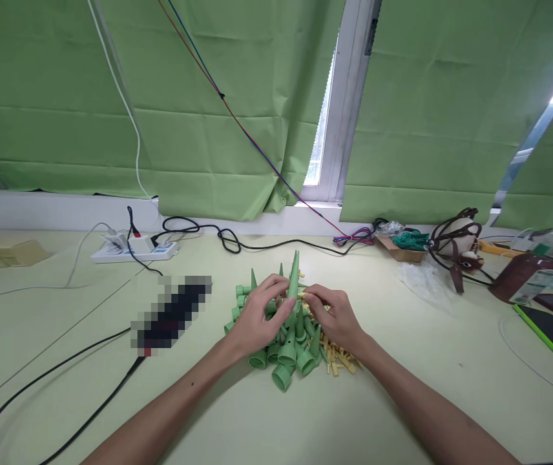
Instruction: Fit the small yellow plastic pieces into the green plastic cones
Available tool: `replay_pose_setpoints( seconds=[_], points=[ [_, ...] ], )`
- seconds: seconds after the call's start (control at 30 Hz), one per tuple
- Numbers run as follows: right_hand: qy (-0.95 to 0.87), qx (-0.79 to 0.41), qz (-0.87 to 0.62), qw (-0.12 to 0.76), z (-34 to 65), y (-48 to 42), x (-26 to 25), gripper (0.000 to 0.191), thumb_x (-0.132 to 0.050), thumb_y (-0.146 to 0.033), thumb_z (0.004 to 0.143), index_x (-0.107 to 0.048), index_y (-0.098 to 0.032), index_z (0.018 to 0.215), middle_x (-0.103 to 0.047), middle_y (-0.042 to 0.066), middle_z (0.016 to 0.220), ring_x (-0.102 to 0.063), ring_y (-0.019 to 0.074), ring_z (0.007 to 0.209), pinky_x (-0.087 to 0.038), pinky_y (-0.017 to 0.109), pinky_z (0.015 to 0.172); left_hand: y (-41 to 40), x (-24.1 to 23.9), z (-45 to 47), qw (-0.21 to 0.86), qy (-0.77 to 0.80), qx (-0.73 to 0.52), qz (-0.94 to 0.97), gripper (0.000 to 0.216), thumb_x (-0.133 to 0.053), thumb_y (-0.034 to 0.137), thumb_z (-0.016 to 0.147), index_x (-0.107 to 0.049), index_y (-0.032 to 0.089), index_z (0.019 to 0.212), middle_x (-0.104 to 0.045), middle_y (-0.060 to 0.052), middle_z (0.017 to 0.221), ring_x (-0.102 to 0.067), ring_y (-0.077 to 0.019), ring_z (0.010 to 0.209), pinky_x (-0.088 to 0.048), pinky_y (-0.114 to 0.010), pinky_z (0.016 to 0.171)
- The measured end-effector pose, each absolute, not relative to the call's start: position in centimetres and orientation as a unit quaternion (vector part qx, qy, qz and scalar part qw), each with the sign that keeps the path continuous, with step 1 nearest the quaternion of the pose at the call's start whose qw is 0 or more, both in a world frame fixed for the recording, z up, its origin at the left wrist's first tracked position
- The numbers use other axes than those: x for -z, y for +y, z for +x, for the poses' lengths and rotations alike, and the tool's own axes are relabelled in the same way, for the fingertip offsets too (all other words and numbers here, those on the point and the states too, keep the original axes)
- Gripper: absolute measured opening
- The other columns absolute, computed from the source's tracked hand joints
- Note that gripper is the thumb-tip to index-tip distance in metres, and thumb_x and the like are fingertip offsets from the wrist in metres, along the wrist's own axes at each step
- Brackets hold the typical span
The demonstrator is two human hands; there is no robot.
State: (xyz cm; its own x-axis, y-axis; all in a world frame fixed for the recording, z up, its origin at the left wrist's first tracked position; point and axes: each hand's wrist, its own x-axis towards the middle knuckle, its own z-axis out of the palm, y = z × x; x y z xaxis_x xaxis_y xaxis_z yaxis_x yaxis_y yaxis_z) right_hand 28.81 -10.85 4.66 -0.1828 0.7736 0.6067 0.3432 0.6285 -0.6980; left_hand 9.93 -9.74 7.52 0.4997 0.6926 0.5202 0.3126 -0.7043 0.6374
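Green cone [294, 274] near upright at frame centre, tip up, in the left hand [261, 313]; grip closed, thumb and fingers on its sides. Right hand [335, 318], just right of it, pinches what looks like a yellow piece [302, 294]. Step in hand, judged: mating the two; next move calls for steady alignment. Forearms converge from the lower corners over a heap of green cones [286, 353] on the table [228, 426].

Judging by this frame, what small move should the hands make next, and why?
Probably bring the small yellow piece to the green cone: the left hand holds that cone tip up, and the right hand seems to pinch the piece close beside it.
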Motion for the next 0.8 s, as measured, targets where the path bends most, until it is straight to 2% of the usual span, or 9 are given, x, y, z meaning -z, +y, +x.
replay_pose_setpoints(
  seconds=[0.3, 0.43, 0.6, 0.8],
  points=[
    [-0.730, -0.211, -0.393, 0.518, 28.84, -10.70, -4.71, 0.036, -0.043, -0.038, 0.099, -0.051, -0.018, 0.070, -0.041, -0.005, 0.056, -0.034, 0.0094, 0.052, -0.029, 0.024, 0.053, -9.85, -7.32, 9.83, 0.215, 0.295, -0.407, 0.837, 0.021, -0.051, 0.029, 0.096, -0.058, 0.019, 0.114, -0.053, -0.007, 0.106, -0.052, -0.0151, 0.084, -0.045, -0.030, 0.082],
    [-0.726, -0.214, -0.400, 0.517, 28.83, -10.71, -4.66, 0.039, -0.042, -0.039, 0.099, -0.046, -0.019, 0.066, -0.038, -0.005, 0.055, -0.033, 0.0092, 0.051, -0.027, 0.024, 0.052, -9.76, -7.12, 9.81, 0.207, 0.287, -0.408, 0.842, 0.020, -0.052, 0.027, 0.096, -0.058, 0.020, 0.114, -0.052, -0.006, 0.105, -0.052, -0.0152, 0.084, -0.046, -0.031, 0.084],
    [-0.725, -0.216, -0.402, 0.515, 28.81, -10.68, -4.57, 0.040, -0.042, -0.038, 0.099, -0.040, -0.019, 0.064, -0.037, -0.005, 0.054, -0.032, 0.0091, 0.050, -0.026, 0.025, 0.051, -9.66, -7.01, 9.81, 0.207, 0.275, -0.412, 0.844, 0.023, -0.052, 0.024, 0.095, -0.058, 0.023, 0.118, -0.052, -0.006, 0.110, -0.053, -0.0156, 0.089, -0.047, -0.030, 0.086],
    [-0.723, -0.224, -0.411, 0.508, 28.76, -10.69, -4.51, 0.039, -0.041, -0.038, 0.099, -0.042, -0.019, 0.064, -0.036, -0.005, 0.053, -0.031, 0.0092, 0.049, -0.025, 0.025, 0.050, -9.66, -7.03, 9.82, 0.204, 0.274, -0.398, 0.851, 0.034, -0.048, 0.019, 0.096, -0.057, 0.028, 0.128, -0.052, -0.007, 0.115, -0.054, -0.0188, 0.104, -0.051, -0.028, 0.083]
  ],
)
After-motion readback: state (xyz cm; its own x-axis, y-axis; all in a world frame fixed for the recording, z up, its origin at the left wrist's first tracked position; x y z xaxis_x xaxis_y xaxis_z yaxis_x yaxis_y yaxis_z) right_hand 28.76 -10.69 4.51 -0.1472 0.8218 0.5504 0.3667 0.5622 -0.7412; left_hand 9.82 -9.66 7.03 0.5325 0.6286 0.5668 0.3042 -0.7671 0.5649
